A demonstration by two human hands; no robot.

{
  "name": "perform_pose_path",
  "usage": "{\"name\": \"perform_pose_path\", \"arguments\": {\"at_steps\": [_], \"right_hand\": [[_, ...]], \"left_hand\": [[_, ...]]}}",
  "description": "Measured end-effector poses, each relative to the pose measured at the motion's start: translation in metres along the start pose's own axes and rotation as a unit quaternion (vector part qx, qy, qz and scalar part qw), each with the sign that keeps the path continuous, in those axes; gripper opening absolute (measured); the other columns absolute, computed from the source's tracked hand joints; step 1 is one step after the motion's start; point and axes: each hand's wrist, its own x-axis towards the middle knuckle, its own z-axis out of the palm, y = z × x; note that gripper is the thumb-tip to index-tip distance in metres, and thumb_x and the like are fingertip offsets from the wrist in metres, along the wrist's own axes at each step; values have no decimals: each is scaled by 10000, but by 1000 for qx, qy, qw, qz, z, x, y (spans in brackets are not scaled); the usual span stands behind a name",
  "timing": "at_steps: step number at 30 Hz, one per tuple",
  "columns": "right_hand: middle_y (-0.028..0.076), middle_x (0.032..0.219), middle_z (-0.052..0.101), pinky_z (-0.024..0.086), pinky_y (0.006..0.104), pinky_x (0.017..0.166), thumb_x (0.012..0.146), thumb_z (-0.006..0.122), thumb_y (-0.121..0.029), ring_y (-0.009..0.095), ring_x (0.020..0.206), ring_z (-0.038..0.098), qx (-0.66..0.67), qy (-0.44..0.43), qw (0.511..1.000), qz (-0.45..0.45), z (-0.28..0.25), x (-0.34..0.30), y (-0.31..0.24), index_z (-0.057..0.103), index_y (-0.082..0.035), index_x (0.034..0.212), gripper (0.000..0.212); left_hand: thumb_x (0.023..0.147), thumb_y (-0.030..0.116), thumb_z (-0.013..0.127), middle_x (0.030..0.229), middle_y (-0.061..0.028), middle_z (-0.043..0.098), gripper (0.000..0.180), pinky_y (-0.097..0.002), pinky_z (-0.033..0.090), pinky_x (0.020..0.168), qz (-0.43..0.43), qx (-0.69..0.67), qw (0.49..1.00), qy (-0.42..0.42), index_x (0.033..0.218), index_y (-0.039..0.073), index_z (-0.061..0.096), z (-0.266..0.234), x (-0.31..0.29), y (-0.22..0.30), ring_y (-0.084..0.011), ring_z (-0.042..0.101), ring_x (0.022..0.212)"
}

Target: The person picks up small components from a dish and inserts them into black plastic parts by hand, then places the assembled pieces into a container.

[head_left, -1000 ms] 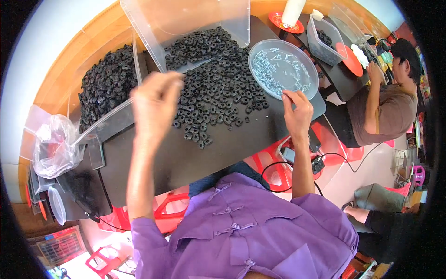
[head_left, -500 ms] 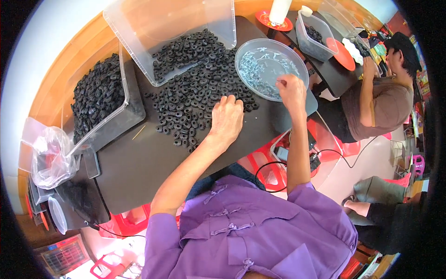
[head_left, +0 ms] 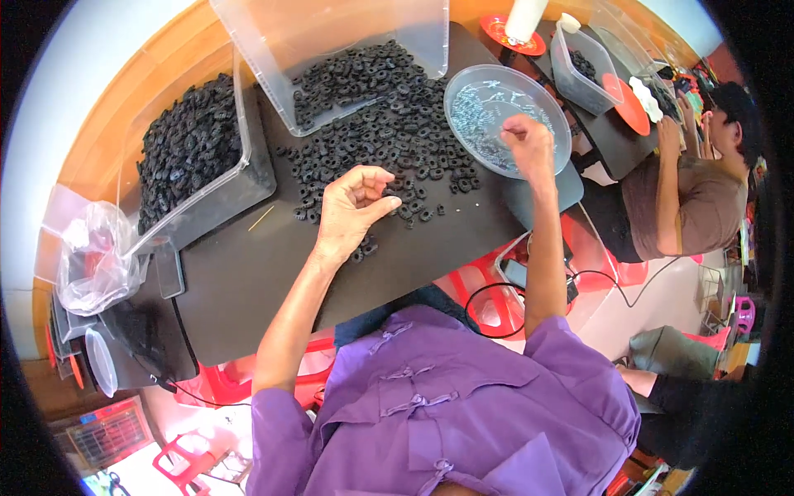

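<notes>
A spread of small black ring-like parts [head_left: 426,140] lies on the dark table. My left hand [head_left: 347,211] is at its near edge, thumb and curled fingers apart; black parts show in the gap, with none visibly gripped. A few more parts [head_left: 364,248] sit beside its wrist. Over a round clear plastic tub [head_left: 556,112] my right hand [head_left: 529,145] hovers with fingertips pinched together; anything between them is too small to make out. Many tiny silvery pieces [head_left: 471,116] are scattered across the tub's bottom.
A clear bin [head_left: 248,132] heaped with black parts stands at left; another bin [head_left: 331,122], tipped over, spills parts onto the table. Nearby are a thin stick [head_left: 261,217], a phone-like slab [head_left: 169,271] and a plastic bag [head_left: 95,264]. A co-worker [head_left: 686,190] sits at right.
My left hand has drawn back leftward, and its fingers have spread from a closed grip. My right hand remains over the tub, fingertips still together. The whole view has shifted slightly.
</notes>
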Motion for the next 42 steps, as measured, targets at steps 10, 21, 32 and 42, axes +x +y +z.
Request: {"name": "perform_pose_path", "arguments": {"at_steps": [10, 21, 32, 42], "right_hand": [[30, 834, 639, 474, 234, 594, 832, 632, -74, 87, 696, 573, 273, -130, 953, -15, 10, -34, -63, 667, -11, 911, 107], [4, 710, 585, 424, 198, 537, 771, 694, -24, 31, 616, 519, 299, -250, 921, -8, 47, -80, -131, 608, -12, 825, 102], [0, 735, 582, 417, 171, 536, 757, 697, 31, 26, 619, 517, 295, -250, 922, 18, 43, -89, -133, 597, 1, 786, 109], [90, 719, 607, 447, 270, 560, 776, 656, -37, 175, 610, 578, 189, -74, 979, -36, 28, -78, -109, 667, -11, 839, 69]], "left_hand": [[742, -77, 694, 888, 29, 549, 241, -174, 463, 667, 22, -90, 996, -4, 948, 47, 674, -8, -11, -14, -26, 563, 758], [673, -97, 710, 832, -18, 581, 227, -196, 465, 609, 61, 43, 997, 6, 865, 6, 649, -12, -15, -16, -48, 557, 663], [690, -102, 692, 864, -14, 581, 201, -190, 443, 616, 75, 43, 996, -18, 857, 10, 674, -10, -18, -16, -46, 529, 694], [714, -82, 705, 895, -10, 583, 189, -191, 474, 650, 50, -29, 998, 11, 878, 5, 665, -12, -17, -16, -56, 581, 742]]}}
